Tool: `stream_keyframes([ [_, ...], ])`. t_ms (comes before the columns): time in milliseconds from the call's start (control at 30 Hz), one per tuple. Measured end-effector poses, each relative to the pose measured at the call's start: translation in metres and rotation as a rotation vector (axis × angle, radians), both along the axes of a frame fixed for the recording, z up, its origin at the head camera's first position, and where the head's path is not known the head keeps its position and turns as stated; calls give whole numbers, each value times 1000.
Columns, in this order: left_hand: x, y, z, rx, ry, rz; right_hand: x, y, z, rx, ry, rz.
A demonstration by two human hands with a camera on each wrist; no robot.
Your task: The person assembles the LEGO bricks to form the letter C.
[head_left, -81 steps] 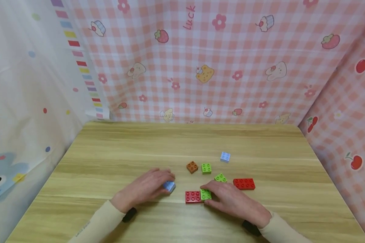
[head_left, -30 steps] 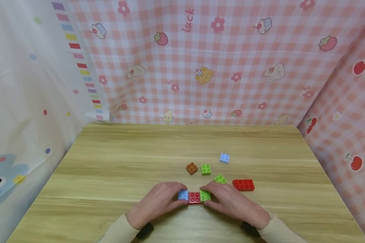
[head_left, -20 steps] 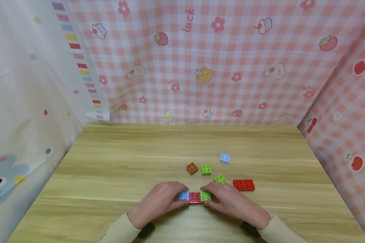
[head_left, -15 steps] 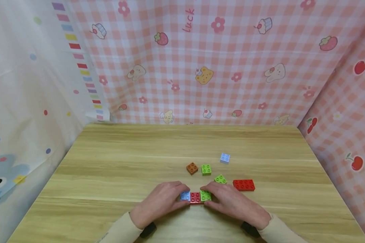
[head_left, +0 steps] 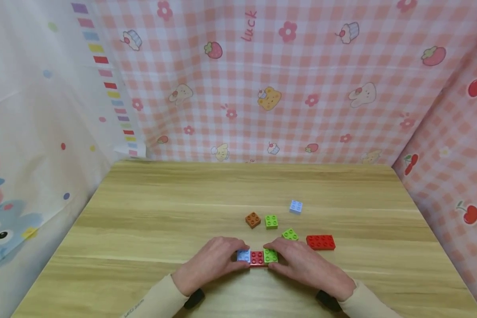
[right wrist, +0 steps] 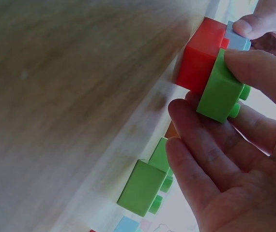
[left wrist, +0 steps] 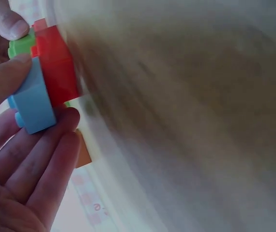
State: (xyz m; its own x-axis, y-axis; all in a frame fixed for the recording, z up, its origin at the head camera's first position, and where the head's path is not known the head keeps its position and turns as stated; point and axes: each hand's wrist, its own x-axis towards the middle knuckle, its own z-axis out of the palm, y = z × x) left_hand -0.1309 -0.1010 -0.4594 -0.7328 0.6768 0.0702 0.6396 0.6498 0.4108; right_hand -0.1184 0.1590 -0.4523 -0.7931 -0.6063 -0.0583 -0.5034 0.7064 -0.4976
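Between thumb and fingers, my left hand pinches a light blue brick at the left end of a red brick. My right hand pinches a green brick on the red brick's other end. In the wrist views both small bricks sit on the red brick's studded side and jut past its ends. Two columns of red studs show between them in the head view. Whether the blue brick is pressed fully down, I cannot tell.
Behind the hands lie a brown brick, a green brick, another green brick partly behind the right hand, and a light blue brick. A long red brick lies right. Patterned cloth hangs along the wooden table's back edge.
My left hand has carried the blue brick right, from the table onto the red brick's left end. The right hand has kept its grip on the green brick; recently both hands barely move.
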Motion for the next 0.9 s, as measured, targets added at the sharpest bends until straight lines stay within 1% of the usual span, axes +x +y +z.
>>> stream_keyframes([
  [167, 2, 2, -1, 9, 2, 4, 1, 2, 0, 3, 5, -9],
  [233, 2, 2, -1, 18, -14, 10, 1, 2, 0, 6, 10, -8],
  [300, 1, 1, 0, 32, -61, 23, 2, 2, 0, 4, 20, -2],
  [433, -3, -3, 1, 71, -185, 40, 2, 1, -1, 6, 50, 13],
  [533, -7, -7, 0, 100, -250, 13, 3, 3, 0, 23, 57, 6],
  [667, -9, -13, -4, 178, -339, -27, 4, 6, 2, 39, 48, -17],
  [767, -10, -16, -6, 230, -384, -31, 5, 9, 3, 40, 54, -29],
  [900, -12, -17, -5, 246, -412, -15, 6, 12, 3, 43, 74, -33],
])
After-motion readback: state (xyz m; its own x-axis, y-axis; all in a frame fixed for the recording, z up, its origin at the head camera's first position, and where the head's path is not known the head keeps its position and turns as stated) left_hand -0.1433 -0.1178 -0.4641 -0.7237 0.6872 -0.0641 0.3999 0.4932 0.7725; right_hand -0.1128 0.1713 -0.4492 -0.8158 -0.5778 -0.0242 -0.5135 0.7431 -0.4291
